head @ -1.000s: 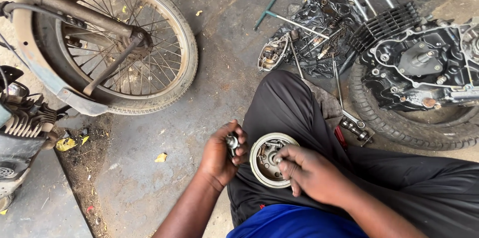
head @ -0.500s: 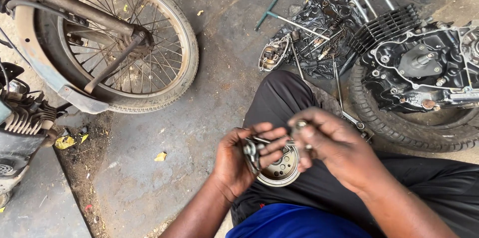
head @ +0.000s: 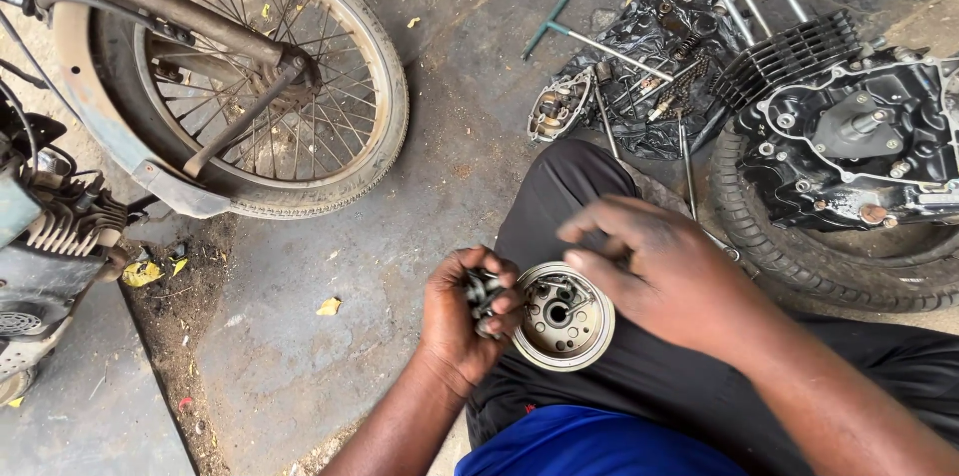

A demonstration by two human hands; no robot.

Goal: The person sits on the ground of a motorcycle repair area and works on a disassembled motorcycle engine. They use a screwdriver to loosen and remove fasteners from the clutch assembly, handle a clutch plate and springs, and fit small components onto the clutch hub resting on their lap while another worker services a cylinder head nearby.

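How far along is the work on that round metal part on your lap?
Done: the engine sits out on a tyre, parts spread on black plastic. In hand: left hand grips small metal pieces beside the round drum-shaped part; right hand hovers over it. Left: the drum is apart from the engine.

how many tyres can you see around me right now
2. One tyre is on the spoked wheel at upper left, still on the motorcycle; the other tyre lies flat at right under the engine block. More may sit out of frame.
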